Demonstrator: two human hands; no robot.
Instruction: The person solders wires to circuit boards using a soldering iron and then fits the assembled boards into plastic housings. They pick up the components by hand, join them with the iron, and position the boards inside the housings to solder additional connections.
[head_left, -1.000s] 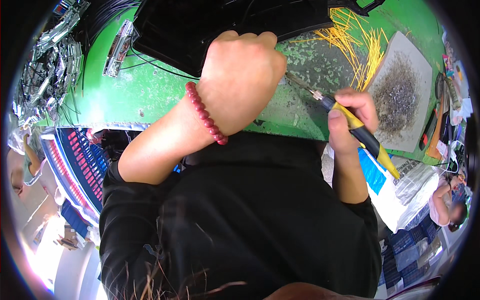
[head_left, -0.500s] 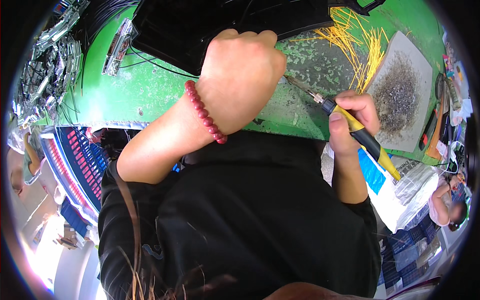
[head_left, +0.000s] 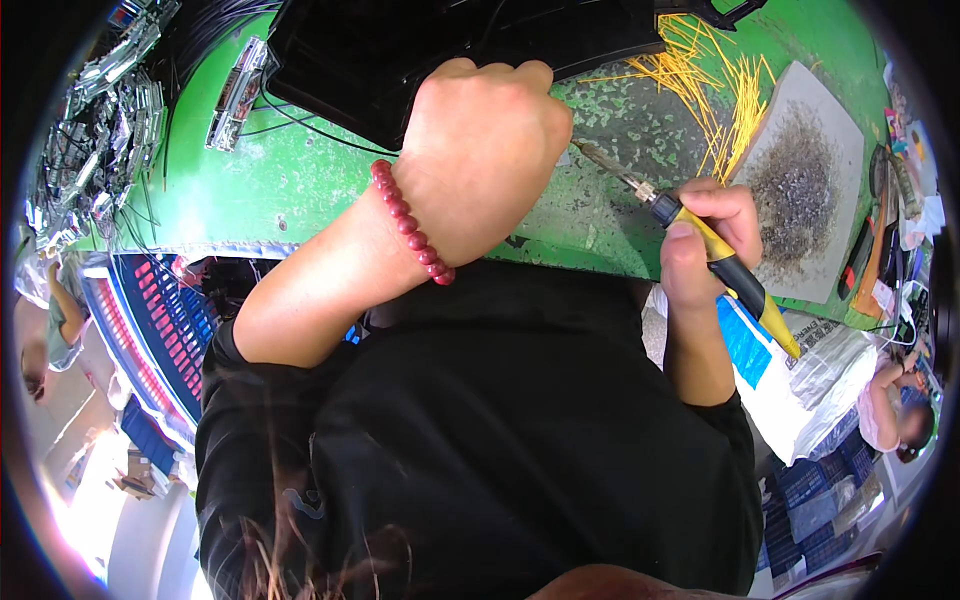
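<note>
My right hand grips a yellow and black soldering iron like a pen, thumb and fingers around its handle. Its metal tip points up and left, a short gap from my left hand. That hand is closed with its back toward me, at the near edge of a large black plastic housing. What its curled fingers hold, if anything, is hidden. A red bead bracelet circles the wrist. Left of the housing lies a small metal-and-clear strip part with a thin black wire running toward my left hand.
Yellow wires lie loose beyond the iron, beside a grey board covered in dark residue. Several shiny strip parts are heaped at the far left of the green table. Hand tools lie at the right edge. Other people sit at both sides.
The soldering iron has drawn back slightly to the right, its tip now farther from my left hand. My left hand stays in place.
</note>
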